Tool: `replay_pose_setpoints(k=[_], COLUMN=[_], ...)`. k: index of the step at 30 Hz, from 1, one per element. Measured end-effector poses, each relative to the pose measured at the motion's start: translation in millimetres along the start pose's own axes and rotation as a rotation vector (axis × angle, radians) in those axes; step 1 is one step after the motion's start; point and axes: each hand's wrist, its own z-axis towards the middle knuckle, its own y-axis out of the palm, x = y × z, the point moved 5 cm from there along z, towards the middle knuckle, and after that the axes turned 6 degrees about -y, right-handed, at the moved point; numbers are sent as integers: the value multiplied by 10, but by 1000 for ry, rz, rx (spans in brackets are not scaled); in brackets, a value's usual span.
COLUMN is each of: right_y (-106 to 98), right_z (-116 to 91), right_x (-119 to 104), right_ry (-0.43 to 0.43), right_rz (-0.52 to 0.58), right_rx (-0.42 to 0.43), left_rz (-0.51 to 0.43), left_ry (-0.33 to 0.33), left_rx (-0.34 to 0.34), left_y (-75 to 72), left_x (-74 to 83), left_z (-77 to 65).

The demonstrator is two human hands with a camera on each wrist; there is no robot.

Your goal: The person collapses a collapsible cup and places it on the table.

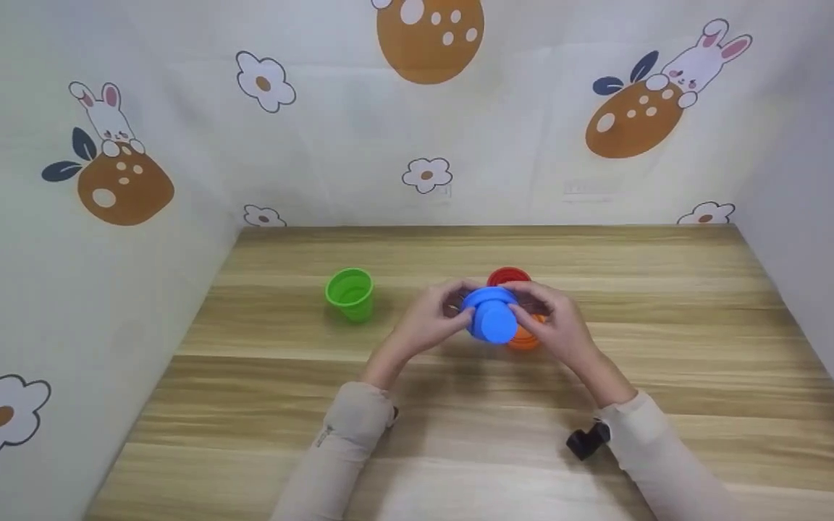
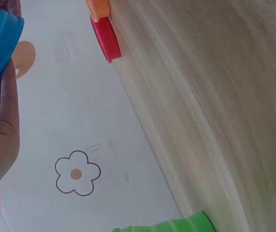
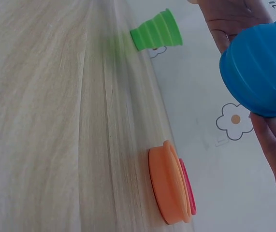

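Above the surface [image 1: 243,405], in the head view, the blue cup [image 1: 496,325] is held between two hands, its narrow round end facing the camera. The left hand [image 1: 431,315] grips the blue cup's left side and the right hand [image 1: 560,322] its right side, the fingers of each curled round it. Just beyond the blue cup is the red cup [image 1: 508,275], partly covered; at the blue cup's lower right edge shows the orange cup [image 1: 525,340], also partly hidden. Well to the left of the blue cup, the green cup [image 1: 352,293] stands upright. Beyond the blue cup rises a patterned wall [image 1: 344,130]. In the left wrist view, the blue cup is cut off by the frame's edge, fingers against it; the orange and red cups appear to its right, the green cup far below it. In the right wrist view, fingers hold the blue cup's ribbed side; the green cup appears left of it, the low orange cup below left, overlapping the red one. I cannot tell whether those two touch.
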Motion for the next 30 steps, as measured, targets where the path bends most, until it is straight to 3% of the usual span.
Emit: replay_pose_setpoints(k=[9,16,30], right_y=[-2,-24,-53], right_z=[-15,-10,-19], right_x=[13,17,48], right_ry=[22,13,11], right_rz=[72,144,220], right_rx=[6,25,63], left_rz=[-42,-77,-126], left_ry=[-2,51,80], left_rx=[21,67,143], left_y=[28,5,-21], left_x=[-19,14,44], left_z=[23,28,44])
